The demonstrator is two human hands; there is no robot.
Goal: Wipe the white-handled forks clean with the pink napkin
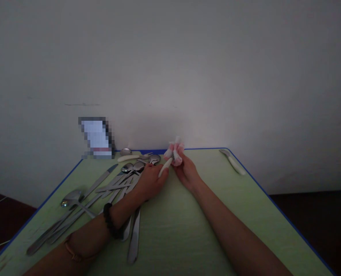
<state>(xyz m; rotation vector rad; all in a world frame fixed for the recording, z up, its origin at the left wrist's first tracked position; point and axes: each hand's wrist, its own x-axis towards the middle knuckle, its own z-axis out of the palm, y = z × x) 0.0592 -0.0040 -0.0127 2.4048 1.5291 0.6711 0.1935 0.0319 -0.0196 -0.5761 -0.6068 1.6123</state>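
My left hand (pixel 151 180) grips the white handle of a utensil (pixel 165 167) near the back of the green table (pixel 245 230). My right hand (pixel 186 170) is closed on a pink and white cloth (pixel 175 152) that wraps the utensil's upper end. The two hands meet around this one utensil. A dark bead bracelet sits on my left wrist. Under and beside my left forearm lie several metal spoons and knives (pixel 112 188).
A white-handled spoon (pixel 233 161) lies alone at the table's far right corner. Another white-handled utensil (pixel 132 156) rests near the back edge. A blurred box (pixel 97 138) stands against the wall at the back left. The table has a blue rim.
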